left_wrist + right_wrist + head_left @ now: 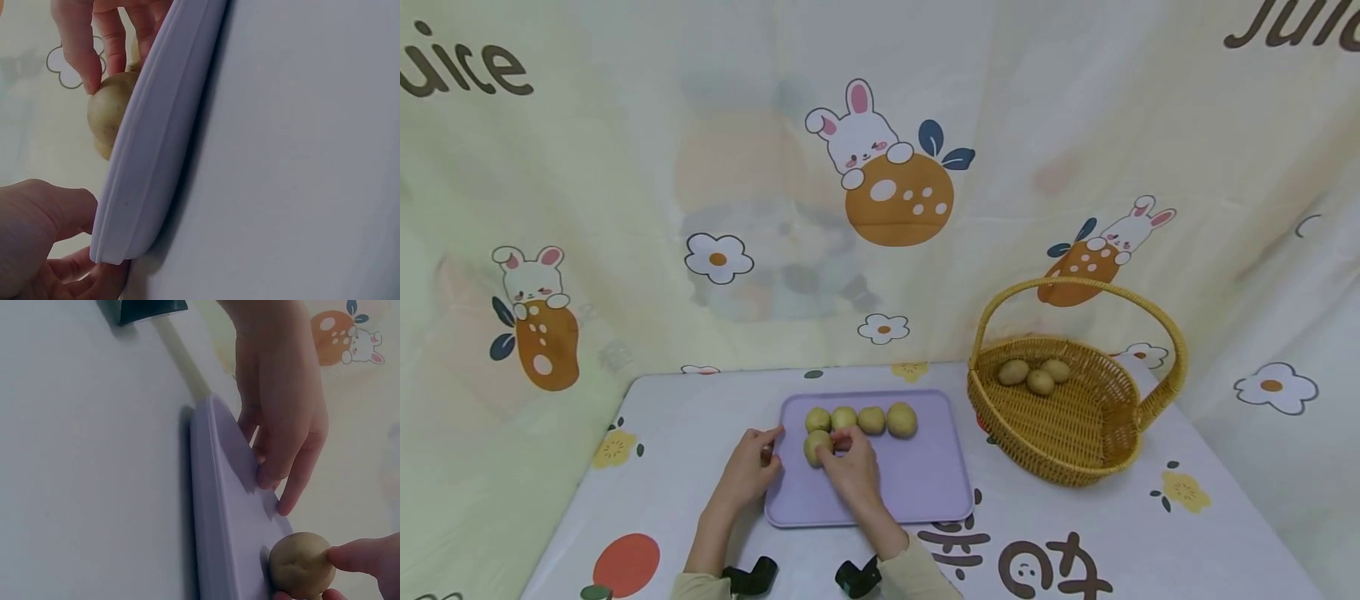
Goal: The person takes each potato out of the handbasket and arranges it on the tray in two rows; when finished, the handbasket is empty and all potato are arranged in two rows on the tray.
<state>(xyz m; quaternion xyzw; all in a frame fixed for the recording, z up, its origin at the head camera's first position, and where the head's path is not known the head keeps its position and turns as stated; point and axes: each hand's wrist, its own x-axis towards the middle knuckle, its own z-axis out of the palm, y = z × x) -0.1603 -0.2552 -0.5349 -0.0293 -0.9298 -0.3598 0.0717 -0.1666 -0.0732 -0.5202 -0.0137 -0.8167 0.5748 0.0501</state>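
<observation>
**Right hand (pixel 853 473) pinching a round, smooth, yellow-brown potato (pixel 815 450)**

It is lower centre of the frame, at the left of a lilac rounded-corner tray (pixel 917 492), below four similar potatoes (pixel 871 420). The left hand (pixel 748 467) rests extended fingers against the tray. Right: a golden woven basket (pixel 1052 454). Cream backdrop (pixel 760 50) lettering, cropped: "uice" upper left, "Juic" upper right.
</observation>
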